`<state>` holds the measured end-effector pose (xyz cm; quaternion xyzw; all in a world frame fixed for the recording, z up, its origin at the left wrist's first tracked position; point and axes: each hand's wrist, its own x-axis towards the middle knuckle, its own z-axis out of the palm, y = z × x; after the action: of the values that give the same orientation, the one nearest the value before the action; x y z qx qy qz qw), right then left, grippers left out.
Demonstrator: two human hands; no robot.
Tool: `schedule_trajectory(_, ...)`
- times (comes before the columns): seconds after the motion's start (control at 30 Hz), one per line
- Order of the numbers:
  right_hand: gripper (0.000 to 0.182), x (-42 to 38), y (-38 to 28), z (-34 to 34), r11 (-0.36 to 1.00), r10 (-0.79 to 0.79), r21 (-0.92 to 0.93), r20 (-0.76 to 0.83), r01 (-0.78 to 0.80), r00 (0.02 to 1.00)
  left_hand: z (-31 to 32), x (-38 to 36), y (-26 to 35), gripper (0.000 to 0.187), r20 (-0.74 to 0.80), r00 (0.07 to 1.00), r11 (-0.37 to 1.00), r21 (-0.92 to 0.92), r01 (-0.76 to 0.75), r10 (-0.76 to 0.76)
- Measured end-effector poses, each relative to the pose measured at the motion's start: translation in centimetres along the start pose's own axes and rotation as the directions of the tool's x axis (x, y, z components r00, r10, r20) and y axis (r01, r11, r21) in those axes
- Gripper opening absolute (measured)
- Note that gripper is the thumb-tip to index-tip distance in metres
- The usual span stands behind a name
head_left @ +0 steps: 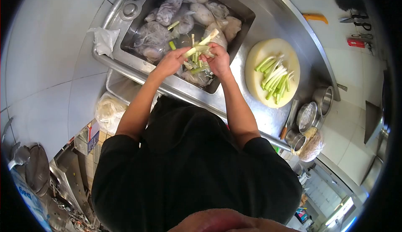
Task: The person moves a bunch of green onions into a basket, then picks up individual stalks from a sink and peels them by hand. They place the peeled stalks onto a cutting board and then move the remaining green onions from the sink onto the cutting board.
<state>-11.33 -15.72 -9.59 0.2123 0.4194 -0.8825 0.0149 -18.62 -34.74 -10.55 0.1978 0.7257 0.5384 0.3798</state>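
Observation:
Over the sink basin (238, 47), my left hand (171, 62) is closed around the lower end of a pale green onion stalk (208, 38), which points up and to the right. My right hand (219, 60) pinches a loose outer layer on the same stalk, fingers closed. Below the hands, several green onion pieces (195, 57) lie in the basin among bagged, pale lumps (169, 10) that sit in water. To the right, a round cutting board (254, 81) bears several cut green onion stalks (274, 79), white and green.
A knife (289, 119) lies on the counter right of the board, beside metal bowls (323, 100) and a bagged item (312, 144). An orange-handled tool (315, 17) and scissors (360, 22) are at the wall. A white plastic bag (104, 40) hangs over the sink's left edge.

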Motion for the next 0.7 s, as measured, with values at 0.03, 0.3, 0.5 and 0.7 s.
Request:
schedule_trajectory(0.03,0.017,-0.1,0.1,0.2,1.0,0.019,0.016,-0.026,-0.019,0.999,0.3,0.1,0.6,0.04,-0.004,1.0,0.995,0.096,-0.004,0.004)
schedule_trajectory(0.3,0.015,-0.1,-2.2,0.0,0.989,0.01,0.145,-0.163,0.014,0.987,1.6,3.5,-3.2,0.039,-0.089,0.994,0.998,0.028,-0.063,0.065)
schedule_trajectory(0.5,0.013,-0.3,-4.9,-2.2,0.964,-0.061,0.253,-0.091,0.082,0.994,0.5,1.7,-7.2,0.039,-0.144,0.988,0.998,-0.048,0.04,-0.046)
schedule_trajectory(0.7,0.025,1.2,-3.5,-3.7,0.959,0.063,-0.253,-0.255,-0.13,0.965,0.0,0.2,-7.1,0.039,-0.061,0.987,0.864,-0.494,0.101,-0.15)
